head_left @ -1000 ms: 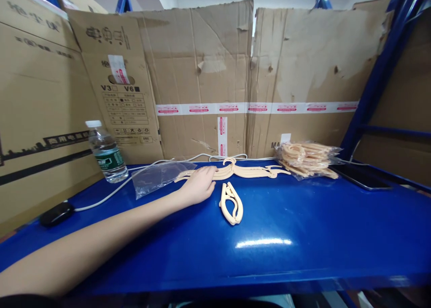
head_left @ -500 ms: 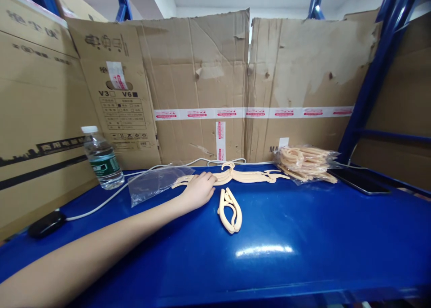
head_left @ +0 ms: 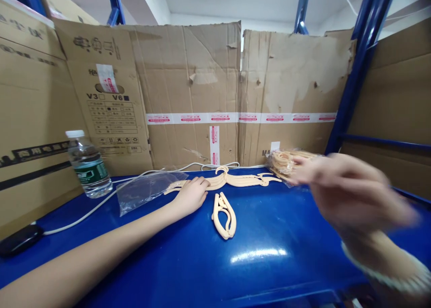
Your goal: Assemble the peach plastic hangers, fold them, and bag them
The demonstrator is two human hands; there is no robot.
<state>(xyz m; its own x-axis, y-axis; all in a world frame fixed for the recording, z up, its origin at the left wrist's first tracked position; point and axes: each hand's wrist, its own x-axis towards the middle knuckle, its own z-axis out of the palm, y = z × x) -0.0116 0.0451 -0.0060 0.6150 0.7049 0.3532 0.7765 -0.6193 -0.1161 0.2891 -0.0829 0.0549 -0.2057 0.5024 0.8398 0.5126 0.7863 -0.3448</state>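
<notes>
My left hand (head_left: 191, 194) rests on the left arms of a stack of unfolded cream plastic clothes hangers (head_left: 240, 179), its fingers curled over them. In front of the stack lies a folded clothes hanger (head_left: 232, 219) of the same colour, untouched by either hand. My right hand (head_left: 350, 187) is in the air on the right, smeared by motion, so its fingers cannot be made out. Behind its tips sits a clear plastic pack of folded hangers (head_left: 284, 159), partly covered by the hand.
A clear plastic bag (head_left: 144, 190) lies left of the hangers on the blue table (head_left: 269, 281). Farther left stand a water bottle (head_left: 90, 169) and a black device (head_left: 20, 239) with a white cable (head_left: 81, 217). Cardboard (head_left: 191, 92) walls the back.
My right hand has come into view from the right, now in front of the packed hangers and covering the dark phone. My left hand stays on the stack. The view has shifted slightly.
</notes>
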